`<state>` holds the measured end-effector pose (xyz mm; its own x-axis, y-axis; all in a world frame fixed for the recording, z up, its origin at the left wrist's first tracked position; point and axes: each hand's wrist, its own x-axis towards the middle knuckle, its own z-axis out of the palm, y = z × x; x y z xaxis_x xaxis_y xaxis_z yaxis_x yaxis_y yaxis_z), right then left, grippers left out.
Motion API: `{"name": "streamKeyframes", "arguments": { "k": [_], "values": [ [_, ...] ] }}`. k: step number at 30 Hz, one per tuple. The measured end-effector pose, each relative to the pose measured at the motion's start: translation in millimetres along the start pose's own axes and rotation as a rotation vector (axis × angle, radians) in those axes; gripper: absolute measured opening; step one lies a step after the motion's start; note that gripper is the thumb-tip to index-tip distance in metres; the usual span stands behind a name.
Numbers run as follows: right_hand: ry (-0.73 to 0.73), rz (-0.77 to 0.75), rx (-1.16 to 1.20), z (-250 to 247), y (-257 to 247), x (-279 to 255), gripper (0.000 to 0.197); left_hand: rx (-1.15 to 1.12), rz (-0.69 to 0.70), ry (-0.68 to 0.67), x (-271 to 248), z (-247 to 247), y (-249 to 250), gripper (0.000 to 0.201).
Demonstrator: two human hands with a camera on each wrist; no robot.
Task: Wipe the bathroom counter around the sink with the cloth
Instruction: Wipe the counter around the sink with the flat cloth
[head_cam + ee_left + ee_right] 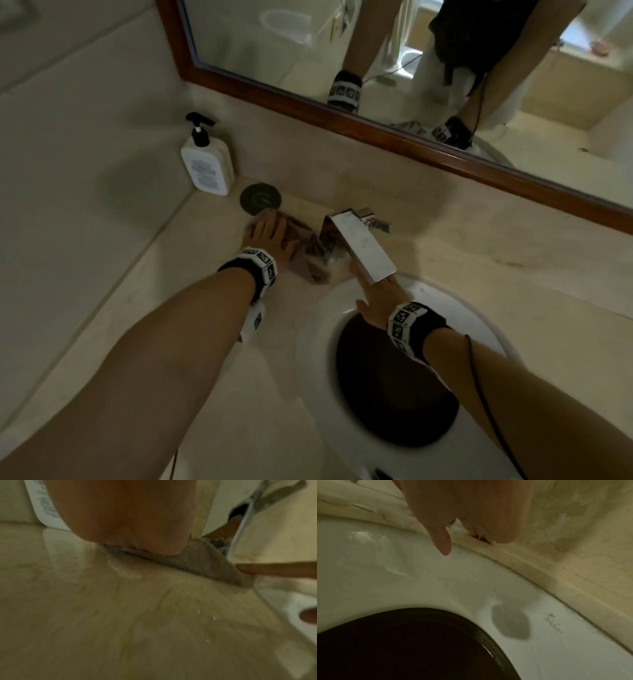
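The tap (359, 245) hides the right hand's (378, 301) fingertips; the left hand (270, 236) covers part of the cloth (313, 255).

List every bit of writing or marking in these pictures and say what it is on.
No text here can be read.
Pump bottle: printed label, too small and blurred to read.
Sink rim: a small script mark, too faint to read.
Wristbands on the left hand and right hand: black-and-white square code patterns, no words.

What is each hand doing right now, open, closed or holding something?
Left hand: open, fingers flat, pressing the brown-grey terry cloth onto the beige stone counter.
Right hand: open, holding nothing, reaching under the flat chrome faucet spout.
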<state>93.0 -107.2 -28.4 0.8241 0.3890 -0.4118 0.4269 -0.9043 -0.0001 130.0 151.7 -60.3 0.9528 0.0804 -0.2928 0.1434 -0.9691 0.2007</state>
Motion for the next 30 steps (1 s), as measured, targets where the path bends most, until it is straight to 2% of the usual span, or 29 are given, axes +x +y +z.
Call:
{"name": "streamKeyframes", "arguments": {
  "k": [2, 4, 8, 9, 12, 15, 16, 18, 20, 22, 25, 28, 30],
  "values": [
    [-0.028, 0.027, 0.010, 1, 0, 4, 0.060, -0.013, -0.017, -0.044, 8, -7, 4, 0.072],
    [-0.035, 0.066, 0.051, 3, -1, 5, 0.064, -0.031, 0.034, -0.101, 11, -18, 1, 0.074],
    [-0.007, 0.058, 0.046, 3, 0, 4, 0.065, 0.113, 0.362, -0.154, 12, -28, -24, 0.089],
    [0.003, 0.054, 0.038, 4, 0, 3, 0.064, 0.168, 0.399, -0.147, 11, -27, -29, 0.089],
    [0.019, 0.062, 0.039, 6, -3, 3, 0.062, 0.204, 0.548, -0.023, 12, -20, -35, 0.067],
    [0.044, 0.094, 0.128, 7, -3, 1, 0.071, 0.462, 0.814, -0.106, 29, -17, -36, 0.028],
    [0.051, 0.114, 0.166, 8, -2, 1, 0.074, 0.513, 0.811, -0.121, 36, -20, -33, 0.026],
    [0.060, 0.135, 0.199, 8, 0, 1, 0.074, 0.524, 0.754, -0.149, 46, -27, -18, 0.041],
    [0.068, 0.160, 0.219, 4, 0, 1, 0.070, 0.508, 0.737, -0.076, 56, -26, -12, 0.052],
    [0.067, 0.184, 0.225, 2, 2, 1, 0.065, 0.449, 0.639, -0.075, 57, -27, -8, 0.061],
    [0.066, 0.193, 0.231, -2, 2, -2, 0.061, 0.338, 0.514, 0.001, 53, -22, -6, 0.072],
    [0.052, 0.181, 0.206, -6, -3, -6, 0.065, 0.346, 0.423, -0.110, 39, -16, -11, 0.073],
    [0.039, 0.136, 0.151, -7, -7, -8, 0.072, 0.300, 0.389, -0.147, 26, -11, -13, 0.088]
  ]
}}
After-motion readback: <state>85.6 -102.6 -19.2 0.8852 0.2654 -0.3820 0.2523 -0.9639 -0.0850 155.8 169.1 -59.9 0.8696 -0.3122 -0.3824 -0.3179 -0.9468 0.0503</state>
